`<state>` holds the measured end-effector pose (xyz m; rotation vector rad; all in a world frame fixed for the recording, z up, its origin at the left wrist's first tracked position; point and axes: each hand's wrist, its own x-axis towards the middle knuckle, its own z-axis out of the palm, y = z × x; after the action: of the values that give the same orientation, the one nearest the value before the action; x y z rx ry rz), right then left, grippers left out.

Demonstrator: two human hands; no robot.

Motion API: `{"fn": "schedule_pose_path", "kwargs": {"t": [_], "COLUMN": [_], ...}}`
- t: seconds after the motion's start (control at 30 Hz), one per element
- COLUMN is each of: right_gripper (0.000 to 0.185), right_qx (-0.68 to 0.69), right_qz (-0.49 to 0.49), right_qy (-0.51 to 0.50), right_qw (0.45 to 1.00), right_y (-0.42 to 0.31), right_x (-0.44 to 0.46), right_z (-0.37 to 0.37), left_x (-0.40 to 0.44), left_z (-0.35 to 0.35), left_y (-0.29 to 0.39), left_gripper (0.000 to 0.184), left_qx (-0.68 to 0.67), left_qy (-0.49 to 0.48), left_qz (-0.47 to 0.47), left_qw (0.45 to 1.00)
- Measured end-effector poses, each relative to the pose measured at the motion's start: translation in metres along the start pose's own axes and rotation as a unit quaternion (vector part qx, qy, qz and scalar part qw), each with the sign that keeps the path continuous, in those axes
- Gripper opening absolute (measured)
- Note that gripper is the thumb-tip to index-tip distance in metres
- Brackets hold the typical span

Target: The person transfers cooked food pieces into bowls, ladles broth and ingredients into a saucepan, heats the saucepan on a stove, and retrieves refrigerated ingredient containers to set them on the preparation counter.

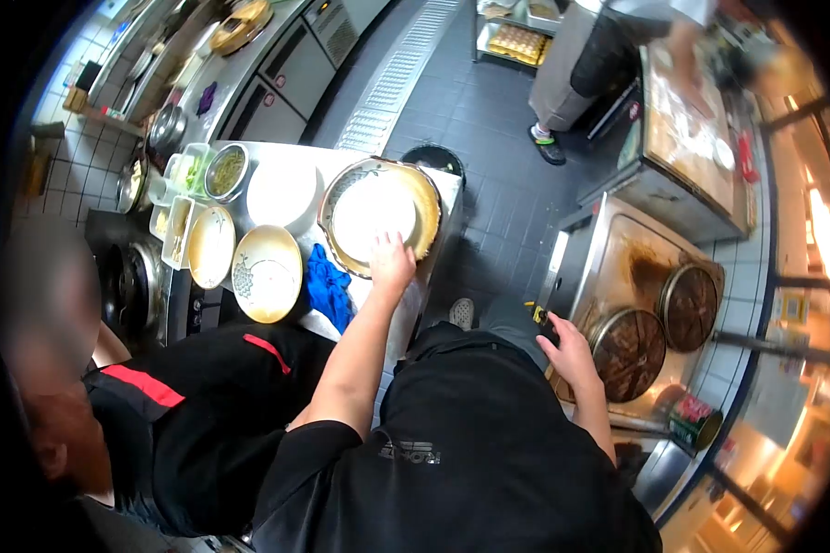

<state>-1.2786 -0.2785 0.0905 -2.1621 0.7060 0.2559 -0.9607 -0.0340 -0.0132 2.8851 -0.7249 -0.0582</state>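
Note:
My left hand [394,264] reaches over the counter, its fingertips resting on a round white plate or disc [371,217]. That disc lies inside a large brown-rimmed patterned dish [426,207]. A crumpled blue cloth [328,288] lies just left of my left wrist. On my other side, my right hand [572,352] hangs low beside the stove, thumb apart from the fingers. Near its fingertips is a small yellow and black object [537,312] that I cannot make out. Whether the hand touches it is unclear.
Two patterned bowls [267,275], white plates [281,194], a metal bowl of green bits [227,172] and plastic tubs share the counter [444,205]. A co-worker [184,415] stands close at left; another person works at the far right. Round lids [628,354] sit on the stove.

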Motion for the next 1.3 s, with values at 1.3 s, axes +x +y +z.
{"fn": "schedule_pose_path", "kwargs": {"t": [1.3], "right_gripper": [0.059], "right_qx": [-0.206], "right_qz": [-0.203], "right_qy": [-0.212], "right_qw": [0.933], "right_y": [-0.169], "right_x": [0.863], "right_z": [-0.286], "left_x": [0.536], "left_z": [0.119], "left_y": [0.060], "left_gripper": [0.060], "left_qx": [-0.510], "left_qy": [-0.164], "left_qz": [-0.416], "left_qw": [0.735]}}
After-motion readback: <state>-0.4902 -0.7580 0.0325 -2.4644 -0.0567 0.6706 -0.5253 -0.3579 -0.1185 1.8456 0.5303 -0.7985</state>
